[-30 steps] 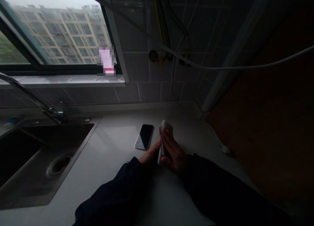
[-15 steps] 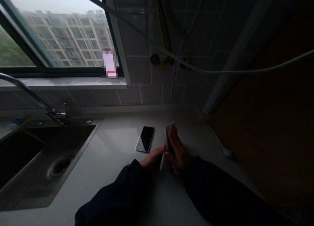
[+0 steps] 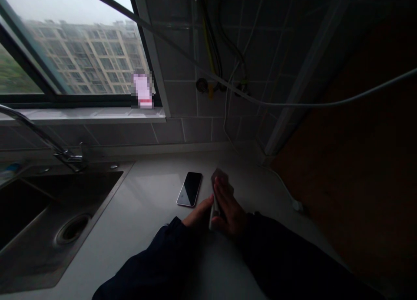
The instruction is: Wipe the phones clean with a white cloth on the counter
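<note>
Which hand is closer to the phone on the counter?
Left. The left hand lies just below and right of the black smartphone, while the right hand sits farther right of it.

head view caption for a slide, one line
Left hand and right hand pinch a folded white cloth over a pale countertop beside a smartphone and a steel sink

Cloth (image 3: 220, 177) — top now bent over

No lettering can be read: the smartphone (image 3: 189, 189) just left of the fingers (image 3: 228, 204) has a dark screen, and the pink-and-white packet (image 3: 142, 90) on the windowsill (image 3: 81, 115) beyond is pixelated.
</note>
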Motion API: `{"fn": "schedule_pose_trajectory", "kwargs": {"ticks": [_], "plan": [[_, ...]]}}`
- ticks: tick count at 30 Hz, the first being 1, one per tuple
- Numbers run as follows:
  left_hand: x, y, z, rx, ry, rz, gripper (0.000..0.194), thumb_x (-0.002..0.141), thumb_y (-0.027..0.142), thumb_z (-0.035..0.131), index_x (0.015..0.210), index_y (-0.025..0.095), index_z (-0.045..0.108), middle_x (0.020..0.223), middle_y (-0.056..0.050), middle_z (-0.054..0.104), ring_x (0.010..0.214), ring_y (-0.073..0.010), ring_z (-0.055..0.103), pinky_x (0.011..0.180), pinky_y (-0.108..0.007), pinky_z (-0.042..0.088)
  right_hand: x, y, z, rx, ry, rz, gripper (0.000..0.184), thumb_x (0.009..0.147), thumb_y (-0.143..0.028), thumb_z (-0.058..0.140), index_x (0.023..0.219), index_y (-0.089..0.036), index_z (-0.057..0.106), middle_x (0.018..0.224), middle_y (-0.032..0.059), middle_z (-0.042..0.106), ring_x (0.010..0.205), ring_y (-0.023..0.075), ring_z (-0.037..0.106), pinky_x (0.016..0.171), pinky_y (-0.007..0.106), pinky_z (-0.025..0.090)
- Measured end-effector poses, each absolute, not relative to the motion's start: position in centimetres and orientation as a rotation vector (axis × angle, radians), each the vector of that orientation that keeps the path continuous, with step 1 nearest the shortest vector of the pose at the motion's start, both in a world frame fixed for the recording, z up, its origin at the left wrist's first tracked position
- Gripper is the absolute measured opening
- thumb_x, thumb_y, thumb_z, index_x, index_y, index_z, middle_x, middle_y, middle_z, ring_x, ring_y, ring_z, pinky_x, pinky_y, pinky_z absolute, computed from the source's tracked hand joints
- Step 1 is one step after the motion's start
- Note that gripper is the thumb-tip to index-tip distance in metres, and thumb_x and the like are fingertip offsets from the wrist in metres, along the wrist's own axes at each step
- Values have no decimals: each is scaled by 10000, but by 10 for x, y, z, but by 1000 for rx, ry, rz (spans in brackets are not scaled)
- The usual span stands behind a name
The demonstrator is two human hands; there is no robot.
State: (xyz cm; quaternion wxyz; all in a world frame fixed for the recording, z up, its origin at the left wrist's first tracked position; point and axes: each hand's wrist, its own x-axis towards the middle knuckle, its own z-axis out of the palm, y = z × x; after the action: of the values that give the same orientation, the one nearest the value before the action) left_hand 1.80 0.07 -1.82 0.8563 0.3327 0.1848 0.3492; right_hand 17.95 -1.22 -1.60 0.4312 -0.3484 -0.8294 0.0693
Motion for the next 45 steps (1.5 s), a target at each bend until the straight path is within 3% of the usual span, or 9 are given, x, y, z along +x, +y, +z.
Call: {"fn": "schedule_pose_trajectory", "kwargs": {"ticks": [7, 12, 18, 22, 28, 34, 39, 45], "plan": [[16, 0, -18, 636, 397, 677, 600, 880, 578, 657, 1316, 166, 664, 1350, -135, 664, 1352, -342, 533, 1142, -444, 384, 175, -18, -18, -920, -1985, 246, 795, 1018, -646, 297, 1643, -190, 115, 1711, 82, 131, 1568, 347, 133, 1263, 568, 235], [16, 1, -17, 622, 441, 705, 602, 909, 570, 619, 1355, 166, 641, 1307, -142, 687, 1325, -345, 558, 1142, -454, 381, 170, -22, -18, -988, -1950, 272, 770, 1036, -594, 316, 1645, -198, 60, 1715, 76, 106, 1572, 328, 111, 1265, 555, 236], [18, 1, -14, 612, 448, 655, 653, 841, 596, 695, 1307, 139, 674, 1274, -168, 702, 1290, -348, 589, 1164, -472, 361, 170, -20, -19, -1039, -1875, 288, 769, 1036, -603, 285, 1645, -191, 61, 1716, 67, 106, 1572, 312, 120, 1273, 523, 230], [18, 0, -14, 592, 395, 775, 627, 845, 592, 692, 1307, 168, 674, 1298, -139, 694, 1315, -318, 573, 1168, -417, 354, 173, -19, -21, -968, -2001, 300, 842, 998, -684, 304, 1645, -193, 80, 1713, 72, 120, 1568, 333, 130, 1271, 540, 222], [16, -4, -8, 631, 469, 581, 675, 852, 636, 645, 1285, 120, 672, 1166, -187, 733, 1205, -393, 634, 1044, -496, 455, 176, -16, -19, -1057, -1845, 313, 743, 1050, -539, 322, 1645, -195, 40, 1719, 64, 80, 1574, 303, 101, 1276, 517, 228], [17, 0, -18, 623, 432, 693, 676, 837, 626, 675, 1315, 149, 647, 1156, -161, 736, 1149, -341, 665, 1002, -426, 479, 175, -20, -15, -951, -2011, 293, 825, 1013, -656, 290, 1644, -170, 77, 1716, 86, 94, 1570, 344, 94, 1270, 549, 219], [17, 1, -28, 712, 466, 624, 625, 766, 632, 752, 1053, 78, 717, 852, -146, 747, 726, -238, 717, 680, -322, 541, 182, -16, -8, -999, -1872, 235, 753, 1036, -572, 340, 1645, -204, 93, 1712, 71, 129, 1571, 337, 97, 1271, 580, 207], [15, -3, -13, 679, 503, 589, 678, 809, 682, 677, 1148, 96, 700, 941, -162, 752, 748, -232, 713, 652, -331, 567, 191, -3, -12, -1021, -1852, 307, 676, 1057, -477, 363, 1642, -240, 121, 1704, 61, 176, 1567, 293, 171, 1263, 546, 260]]}}
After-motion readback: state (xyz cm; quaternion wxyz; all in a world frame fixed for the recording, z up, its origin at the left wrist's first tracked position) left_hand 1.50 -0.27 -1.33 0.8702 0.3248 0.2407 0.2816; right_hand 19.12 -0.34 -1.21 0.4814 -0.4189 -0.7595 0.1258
